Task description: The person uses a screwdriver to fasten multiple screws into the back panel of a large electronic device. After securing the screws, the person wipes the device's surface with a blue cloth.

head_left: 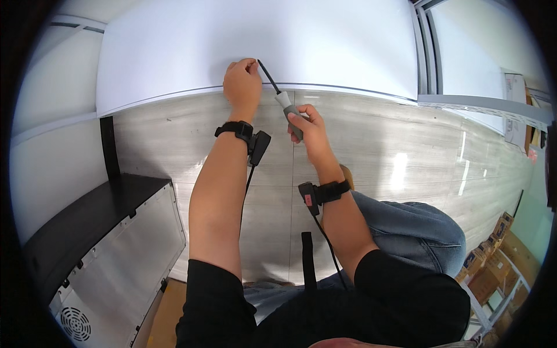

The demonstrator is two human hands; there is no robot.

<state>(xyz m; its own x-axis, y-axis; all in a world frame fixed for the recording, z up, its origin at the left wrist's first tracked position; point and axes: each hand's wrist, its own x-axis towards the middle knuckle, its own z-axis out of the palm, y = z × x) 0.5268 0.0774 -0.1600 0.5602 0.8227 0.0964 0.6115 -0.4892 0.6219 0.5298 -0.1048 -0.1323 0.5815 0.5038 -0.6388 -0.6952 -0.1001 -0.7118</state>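
Observation:
My right hand (307, 127) is wrapped round the grey handle of a screwdriver (288, 109). Its dark shaft slants up and to the left, over the near edge of a white tabletop (348, 46). Close to the screwdriver's tip is my left hand (242, 81), its thumb and fingers pinched together. Whatever the left fingers hold, if anything, is too small or hidden to make out. Each wrist wears a black strap with a small dark device and a cable.
At the lower left stands a metal cabinet (125, 261) with a black top and a round vent. A grey metal frame (481, 104) adjoins the tabletop on the right. Cardboard boxes (490, 269) are stacked at the lower right. Pale wood-look flooring (394, 145) lies below.

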